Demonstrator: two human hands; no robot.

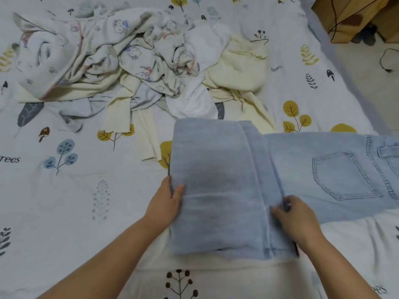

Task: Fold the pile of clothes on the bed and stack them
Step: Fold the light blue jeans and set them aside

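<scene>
Head view: our left hand [170,198] pinches the folded jeans [216,186] at their left edge, our right hand [295,214] pinching the fold. They lie on the bed [64,201], its sheet printed "trees", near the unfolded pile [129,57].

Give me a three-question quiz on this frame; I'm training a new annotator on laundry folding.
1. True or false: the jeans are partly folded.
2. The left hand holds which edge of the folded part? A) left B) right
3. What lies behind the jeans?

Key: 1 true; the pocket end is still flat. 2 A; the right hand pinches the other edge. 3 The unfolded pile of clothes on the bed.
</scene>
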